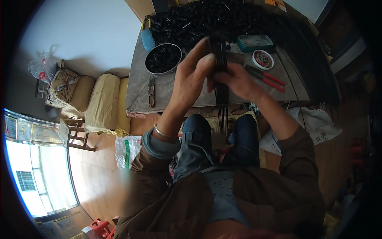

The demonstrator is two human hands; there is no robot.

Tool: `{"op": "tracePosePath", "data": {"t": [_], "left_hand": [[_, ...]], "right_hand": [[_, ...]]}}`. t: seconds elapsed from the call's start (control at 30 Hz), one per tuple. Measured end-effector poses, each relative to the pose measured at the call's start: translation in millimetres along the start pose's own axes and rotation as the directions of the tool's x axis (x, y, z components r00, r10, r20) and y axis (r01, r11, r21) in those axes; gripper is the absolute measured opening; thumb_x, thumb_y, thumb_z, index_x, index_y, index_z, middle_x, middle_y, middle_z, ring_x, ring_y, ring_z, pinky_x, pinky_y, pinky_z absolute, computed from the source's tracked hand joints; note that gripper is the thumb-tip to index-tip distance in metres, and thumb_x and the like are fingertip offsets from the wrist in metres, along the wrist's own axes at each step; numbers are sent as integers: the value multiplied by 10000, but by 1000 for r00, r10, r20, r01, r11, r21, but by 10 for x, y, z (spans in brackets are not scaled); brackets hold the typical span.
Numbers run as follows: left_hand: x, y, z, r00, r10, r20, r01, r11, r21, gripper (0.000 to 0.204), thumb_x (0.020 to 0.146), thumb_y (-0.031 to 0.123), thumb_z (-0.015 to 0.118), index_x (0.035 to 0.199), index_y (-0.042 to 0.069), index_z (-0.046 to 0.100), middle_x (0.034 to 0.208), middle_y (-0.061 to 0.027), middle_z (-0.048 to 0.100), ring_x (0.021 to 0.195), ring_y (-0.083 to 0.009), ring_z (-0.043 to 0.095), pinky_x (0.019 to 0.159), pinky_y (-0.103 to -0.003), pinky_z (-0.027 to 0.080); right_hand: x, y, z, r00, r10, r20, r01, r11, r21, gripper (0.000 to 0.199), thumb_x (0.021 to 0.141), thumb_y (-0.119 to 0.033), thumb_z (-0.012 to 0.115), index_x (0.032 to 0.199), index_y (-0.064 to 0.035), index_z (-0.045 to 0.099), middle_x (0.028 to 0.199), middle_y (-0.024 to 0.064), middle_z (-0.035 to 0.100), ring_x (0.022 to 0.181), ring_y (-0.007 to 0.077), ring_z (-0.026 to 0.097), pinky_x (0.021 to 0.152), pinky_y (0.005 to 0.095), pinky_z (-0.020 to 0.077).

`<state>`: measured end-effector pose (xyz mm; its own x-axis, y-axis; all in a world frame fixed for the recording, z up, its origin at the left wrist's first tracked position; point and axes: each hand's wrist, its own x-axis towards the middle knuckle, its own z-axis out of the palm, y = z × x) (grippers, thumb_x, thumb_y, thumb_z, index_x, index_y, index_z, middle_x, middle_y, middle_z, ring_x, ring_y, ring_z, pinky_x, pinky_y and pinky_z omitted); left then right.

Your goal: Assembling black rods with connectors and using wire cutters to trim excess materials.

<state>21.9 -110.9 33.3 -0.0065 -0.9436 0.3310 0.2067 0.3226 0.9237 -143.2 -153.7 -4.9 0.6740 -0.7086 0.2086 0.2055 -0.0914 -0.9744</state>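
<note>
Beyond our knees (195,125), bundle of thin black rods (221,93): at twelve o'clock, upright in our view and crossing the near edge of the table (135,85), its lower ends fanning toward six.
Rods gathered: we judge this one batch already drawn together, since they lie side by side between our hands.
Loose stock left: plenty, we judge; from our hands, a heap of black pieces (223,20) spreads at twelve, a bowl (161,74) full of small black parts sits at ten, and long black rods (314,63) lie between two and three. Overall progress we cannot tell.
Tools: snips (151,93) near nine and red-handled pliers (273,83) at three lie apart from our hands.
Left hand (191,75): forearm rising from seven, thumb and forefinger pointing up toward one, against the bundle's left side; the far fingers are hidden, so how closed it is we cannot tell.
Right hand (240,81): forearm coming from five, wrist turned inward toward ten, thumb and fingers closed across the bundle's middle; slightly blurred.
</note>
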Motion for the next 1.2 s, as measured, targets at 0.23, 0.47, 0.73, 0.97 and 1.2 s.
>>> {"op": "tracePosePath", "data": {"t": [0.23, 0.47, 0.73, 0.97, 1.2], "left_hand": [[111, -127, 126, 990, 22, 137, -14, 998, -63, 238, 943, 120, 583, 1151, 5, 607, 953, -69, 696, 765, -93, 648, 639, -210, 517], [91, -79, 257, 981, 89, 171, -91, 996, 6, 202, 915, 48, 601, 1106, -16, 615, 937, -104, 706, 944, -178, 670, 896, -317, 509], [63, -76, 239, 982, 98, 164, -103, 995, 19, 184, 916, 35, 590, 1089, -20, 623, 943, -109, 708, 952, -181, 672, 902, -313, 509], [86, -104, 268, 979, 120, 165, -127, 992, 29, 163, 917, 29, 589, 1068, -1, 641, 958, -85, 706, 944, -148, 657, 881, -291, 510], [49, -74, 245, 984, 114, 138, -116, 993, 7, 145, 914, 19, 591, 1044, 7, 654, 951, -60, 702, 922, -105, 640, 856, -262, 514]], "right_hand": [[-30, -207, -240, 985, 45, 166, 19, 930, -366, 245, 884, -129, 620, 1085, 9, 641, 925, 92, 685, 820, 171, 664, 806, 317, 523], [508, 100, -1877, 847, -143, -512, -449, 323, -833, 213, 805, -235, 677, 989, -136, 719, 932, 50, 705, 901, 227, 662, 778, 382, 506], [614, 163, -1990, 947, -253, -200, -250, -186, -950, 88, 736, -170, 702, 733, -98, 651, 775, 45, 632, 806, 258, 614, 719, 415, 463], [428, -342, -1839, 846, -530, -64, -205, -210, -956, 65, 790, -136, 649, 813, -75, 644, 778, 28, 616, 791, 211, 608, 714, 359, 465], [-206, -1036, -228, 911, -411, -25, 228, 555, -800, 69, 903, -56, 581, 924, -14, 631, 823, 21, 595, 775, 88, 581, 695, 239, 471]]}}
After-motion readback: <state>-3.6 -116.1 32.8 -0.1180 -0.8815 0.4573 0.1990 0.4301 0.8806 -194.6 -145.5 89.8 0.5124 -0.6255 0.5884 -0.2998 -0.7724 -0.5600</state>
